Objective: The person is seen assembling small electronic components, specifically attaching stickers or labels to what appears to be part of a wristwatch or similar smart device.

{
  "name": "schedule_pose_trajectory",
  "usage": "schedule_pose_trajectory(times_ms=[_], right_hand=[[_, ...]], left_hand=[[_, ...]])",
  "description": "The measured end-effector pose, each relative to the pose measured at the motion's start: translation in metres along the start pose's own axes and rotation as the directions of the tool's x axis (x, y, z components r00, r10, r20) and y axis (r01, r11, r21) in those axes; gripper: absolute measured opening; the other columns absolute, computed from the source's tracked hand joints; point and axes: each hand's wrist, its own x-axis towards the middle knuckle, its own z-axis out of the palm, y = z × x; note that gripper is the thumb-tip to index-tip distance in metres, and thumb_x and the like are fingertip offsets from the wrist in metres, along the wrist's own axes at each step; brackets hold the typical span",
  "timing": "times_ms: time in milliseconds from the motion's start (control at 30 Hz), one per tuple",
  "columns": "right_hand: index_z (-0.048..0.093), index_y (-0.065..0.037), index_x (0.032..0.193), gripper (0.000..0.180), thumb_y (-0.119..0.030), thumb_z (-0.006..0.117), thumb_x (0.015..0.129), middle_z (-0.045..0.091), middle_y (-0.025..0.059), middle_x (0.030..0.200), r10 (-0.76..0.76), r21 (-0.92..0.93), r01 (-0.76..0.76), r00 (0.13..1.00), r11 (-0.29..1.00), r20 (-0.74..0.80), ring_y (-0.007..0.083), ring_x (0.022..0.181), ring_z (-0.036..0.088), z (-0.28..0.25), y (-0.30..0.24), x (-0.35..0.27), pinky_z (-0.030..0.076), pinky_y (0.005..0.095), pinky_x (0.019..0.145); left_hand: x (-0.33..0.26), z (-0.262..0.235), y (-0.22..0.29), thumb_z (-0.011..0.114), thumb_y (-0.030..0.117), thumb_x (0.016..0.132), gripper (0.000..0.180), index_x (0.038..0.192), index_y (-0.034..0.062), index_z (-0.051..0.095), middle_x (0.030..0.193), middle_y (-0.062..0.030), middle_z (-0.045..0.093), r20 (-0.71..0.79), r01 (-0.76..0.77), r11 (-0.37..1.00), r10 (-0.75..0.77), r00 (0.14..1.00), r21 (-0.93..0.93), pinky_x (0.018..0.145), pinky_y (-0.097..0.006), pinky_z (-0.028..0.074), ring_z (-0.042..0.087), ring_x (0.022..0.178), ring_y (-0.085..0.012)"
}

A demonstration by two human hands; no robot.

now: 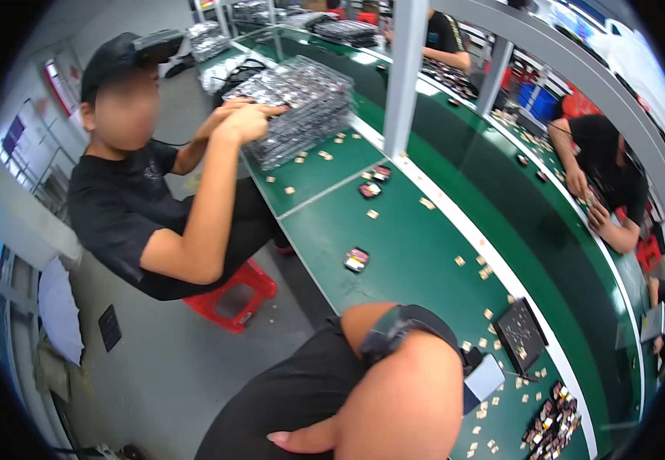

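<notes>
Grip status: the only hand of the wearer in view point(305, 441) lies at the lower edge, thumb and finger showing against dark clothing, holding nothing visible; which hand it is and how far it is closed cannot be told, as the raised forearm point(405, 399) with a dark wrist strap point(394, 328) covers most of it. Just right of the forearm, on the green worktop point(409, 253), lies a pale flat card point(486, 377), and beyond it a dark square tray point(520, 333). Small tan chips point(493, 343) are scattered about both. Lower right of the grip, a cluster of small dark parts point(551, 425) sits near the worktop edge. Further ahead, a small black-and-pink part point(356, 260) lies alone, with two similar ones point(374, 182) beyond. Far ahead and left, a seated person's hands point(244, 119) rest on a stack of clear trays point(302, 107); that person sits on a red stool point(233, 295). Across the worktop, another person's hands point(589, 199) work at the far edge.
</notes>
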Motion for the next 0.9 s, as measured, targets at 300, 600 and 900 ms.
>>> schedule_pose_trajectory(times_ms=[300,600,900], right_hand=[[0.066,0.002,0.091,0.039,-0.032,0.084,0.082,0.059,0.0174,0.084,-0.25,0.456,0.533,0.8,0.713,-0.546,0.0343,0.079,0.058,0.093,-0.137,0.022,0.047,0.0442,0.074],[0.067,0.002,0.097,0.041,-0.029,0.087,0.079,0.06,0.0138,0.091,-0.004,0.133,0.98,0.135,0.151,-0.991,0.0275,0.087,0.06,-0.004,-0.472,0.159,0.049,0.0385,0.079],[0.068,0.001,0.102,0.045,-0.026,0.091,0.075,0.062,0.0102,0.098,0.563,-0.59,0.78,-0.397,-0.208,-0.725,0.0207,0.095,0.062,-0.089,-0.641,0.241,0.051,0.0327,0.085]], left_hand=[[0.013,-0.022,0.002,0.067,0.052,0.091,0.053,0.087,-0.0005,0.061,0.076,-0.0071,0.062,-0.011,0.105,0.974,-0.11,0.994,-0.2,0.059,-0.033,0.052,0.063,0.064,-0.0215],[0.014,-0.026,0.003,0.068,0.046,0.092,0.049,0.097,-0.0027,0.061,0.081,-0.0092,0.061,-0.031,0.015,0.942,-0.027,0.999,-0.334,0.062,-0.034,0.051,0.063,0.069,-0.0233],[0.012,-0.017,-0.019,0.07,0.039,0.093,0.047,0.106,-0.0049,0.061,0.087,-0.0113,0.06,-0.03,-0.096,0.89,0.093,0.995,-0.445,0.064,-0.034,0.051,0.063,0.073,-0.0251]])
